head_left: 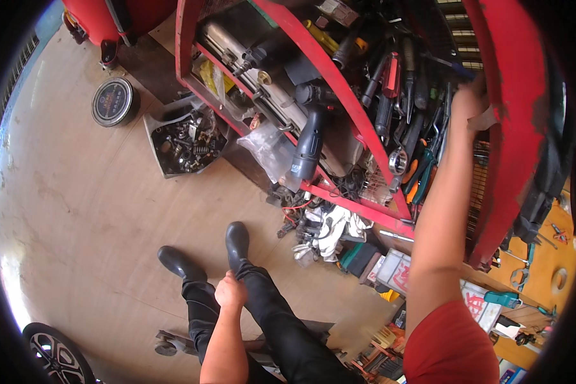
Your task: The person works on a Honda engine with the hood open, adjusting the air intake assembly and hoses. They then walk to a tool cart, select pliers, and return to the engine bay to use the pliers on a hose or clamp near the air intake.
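Observation:
My right arm stretches up into a red metal tool rack (393,163). At its far right end my right hand (468,102) is partly behind the rack's upright, its fingers hidden. Close to that hand lies a screwdriver with a blue handle (461,69). Packed to the left of the forearm are a red-handled screwdriver (391,75), a ring spanner (398,162), pliers with orange and teal handles (422,176) and several other hand tools. Low in front of my legs, my left hand (230,291) is closed in a loose fist, with nothing visible in it.
A black power tool (310,137) hangs over the rack's left side. On the floor stand a tray of bolts and small parts (189,144) and a round tin (115,102). White gloves (333,230) and boxes lie below the rack. A car wheel (56,355) shows lower left.

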Demonstrator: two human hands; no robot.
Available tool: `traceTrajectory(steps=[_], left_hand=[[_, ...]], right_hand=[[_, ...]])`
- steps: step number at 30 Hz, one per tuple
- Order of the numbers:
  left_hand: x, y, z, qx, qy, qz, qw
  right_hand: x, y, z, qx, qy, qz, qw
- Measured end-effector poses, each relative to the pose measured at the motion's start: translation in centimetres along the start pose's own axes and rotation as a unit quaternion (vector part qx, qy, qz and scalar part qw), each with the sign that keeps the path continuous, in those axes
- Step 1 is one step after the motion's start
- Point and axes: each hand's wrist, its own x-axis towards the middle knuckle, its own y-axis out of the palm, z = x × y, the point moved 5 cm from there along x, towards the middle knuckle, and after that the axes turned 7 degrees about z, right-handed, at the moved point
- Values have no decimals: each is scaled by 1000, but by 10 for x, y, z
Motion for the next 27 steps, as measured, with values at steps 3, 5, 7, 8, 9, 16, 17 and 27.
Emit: traceTrajectory(steps=[3, 5, 7, 8, 9, 16, 17, 27], left_hand=[[1, 4, 4, -3, -8, 2, 1000], [1, 7, 7, -2, -8, 0, 1000], [2, 11, 10, -2, -13, 0, 1000], [1, 12, 11, 0, -12, -3, 1000], [1, 15, 12, -1, -11, -5, 1000], [1, 29, 13, -12, -10, 0, 1000], [1, 30, 13, -12, -10, 1, 1000], [2, 30, 13, -4, 3, 4, 1000]], right_hand=[[-67, -10, -18, 439, 172, -23, 882], [-108, -18, -19, 594, 218, -64, 772], [-135, -26, -21, 657, 259, -52, 706], [-146, -28, -22, 693, 275, -52, 664], [-155, -32, -23, 710, 278, -52, 644], [-197, -45, -33, 762, 339, 21, 552], [-200, -48, -35, 758, 347, 28, 552], [-269, -80, -38, 822, 353, 101, 435]])
